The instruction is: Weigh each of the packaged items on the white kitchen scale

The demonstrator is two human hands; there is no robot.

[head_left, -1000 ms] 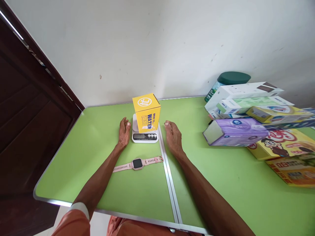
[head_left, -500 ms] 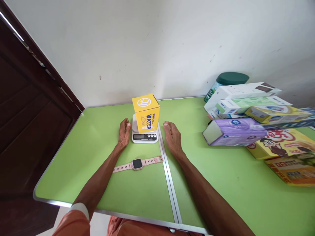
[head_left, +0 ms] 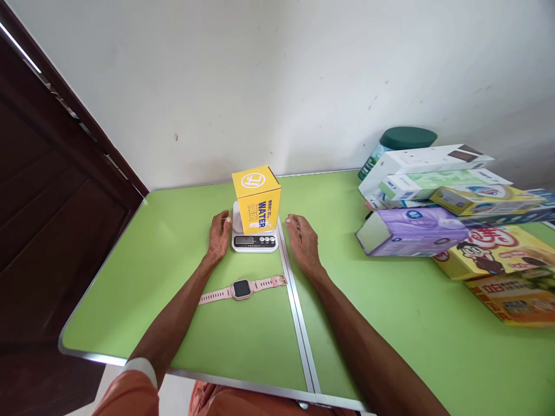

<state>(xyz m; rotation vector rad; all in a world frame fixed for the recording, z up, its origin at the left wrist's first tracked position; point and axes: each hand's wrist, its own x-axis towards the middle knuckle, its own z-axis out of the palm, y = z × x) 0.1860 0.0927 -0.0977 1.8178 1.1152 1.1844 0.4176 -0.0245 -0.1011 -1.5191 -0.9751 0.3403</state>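
Observation:
A yellow box (head_left: 259, 202) printed with "WATER" stands on a white kitchen scale (head_left: 255, 243), whose dark display faces me. My left hand (head_left: 219, 234) rests on the table just left of the scale, fingers loosely curved and holding nothing. To the right of the scale, across the metal seam, lies my right hand (head_left: 302, 240), also bent a little with nothing in it. Neither hand touches the box. Between my forearms a pink smartwatch (head_left: 241, 289) lies stretched out flat, its strap end beside my left forearm.
The green table (head_left: 243, 346) has a metal edge and a metal seam (head_left: 299, 323). On the right are a purple tissue pack (head_left: 416, 231), a yellow snack box (head_left: 489, 254), several stacked cartons and a green-lidded container (head_left: 407, 137). A wall stands behind; a dark door (head_left: 52, 202) is at left.
My right hand's fingers have shifted very slightly. The box, scale and watch stay where they were.

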